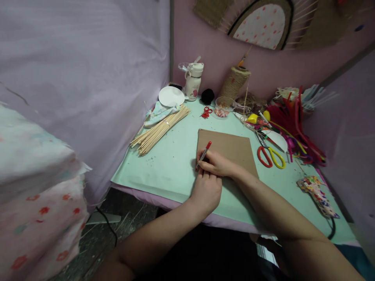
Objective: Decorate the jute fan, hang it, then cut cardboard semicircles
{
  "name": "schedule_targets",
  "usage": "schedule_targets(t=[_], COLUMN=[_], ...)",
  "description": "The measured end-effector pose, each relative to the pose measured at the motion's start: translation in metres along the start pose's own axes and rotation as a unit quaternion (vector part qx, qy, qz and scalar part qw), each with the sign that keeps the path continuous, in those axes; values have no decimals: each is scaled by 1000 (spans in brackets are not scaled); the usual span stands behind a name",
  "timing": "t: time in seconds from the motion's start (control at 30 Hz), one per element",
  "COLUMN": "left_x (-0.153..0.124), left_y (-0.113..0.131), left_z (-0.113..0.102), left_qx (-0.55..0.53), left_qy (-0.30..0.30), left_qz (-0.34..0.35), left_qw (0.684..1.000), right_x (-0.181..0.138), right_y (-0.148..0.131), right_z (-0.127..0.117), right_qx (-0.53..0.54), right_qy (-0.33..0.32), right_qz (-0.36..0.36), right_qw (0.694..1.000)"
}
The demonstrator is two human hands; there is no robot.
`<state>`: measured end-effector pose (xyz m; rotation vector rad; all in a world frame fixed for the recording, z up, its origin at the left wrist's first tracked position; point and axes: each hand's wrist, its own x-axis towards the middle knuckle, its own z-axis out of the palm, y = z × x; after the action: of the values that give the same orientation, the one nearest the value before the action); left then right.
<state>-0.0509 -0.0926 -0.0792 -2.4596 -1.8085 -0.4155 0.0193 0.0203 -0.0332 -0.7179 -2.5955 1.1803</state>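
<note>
1. A red-capped pen is held in the narrow grip of the right hand, slanted, with its lower end near the left edge of the brown sheet.
2. The sheet is laid flat at the middle of the frame, on the pale green tabletop.
3. The left hand is placed just below, at the sheet's lower left corner; its fingers are partly covered by the right hand, so how far its grip is closed cannot be told.
4. The step in hand is judged to be marking near that edge; a steady sheet and a controlled pen tip seem called for. Any mark is hidden or too small to be made out.
5. The lower part of the sheet is blocked from view by the right hand and forearm.
6. Large scissors are found right of the sheet, close to it; a patterned corded tool lies at lower right.
7. A stick bundle is seen left of centre, clear of the hands.
</note>
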Motion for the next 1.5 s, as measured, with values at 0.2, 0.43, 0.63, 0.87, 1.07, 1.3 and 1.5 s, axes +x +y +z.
schedule_targets(t=[0.2, 0.43, 0.63, 0.87, 1.07, 1.3, 1.5], left_x=[0, -1, 0, 0, -1, 0, -1], left_y=[0, -1, 0, 0, 0, 0, -1], left_z=[1, 0, -2, -4, -1, 0, 1], left_qx=[7, 7, -2, 13, 15, 18, 12], left_qy=[25, 25, 15, 13, 26, 44, 42], left_qz=[1, 7, 2, 2, 3, -2, -2], left_qw=[1000, 1000, 1000, 1000, 1000, 999, 999], right_x=[0, 2, 2, 2, 1, 2, 2], right_y=[3, 5, 6, 16, 19, 10, 11], right_z=[0, 0, -3, -10, -11, -5, -8], right_qx=[27, 24, 11, 27, 20, 51, 46], right_qy=[29, 52, 64, 100, 108, 69, 83], right_qz=[6, 7, 15, 30, 37, 9, 18], right_qw=[999, 998, 998, 994, 993, 996, 995])
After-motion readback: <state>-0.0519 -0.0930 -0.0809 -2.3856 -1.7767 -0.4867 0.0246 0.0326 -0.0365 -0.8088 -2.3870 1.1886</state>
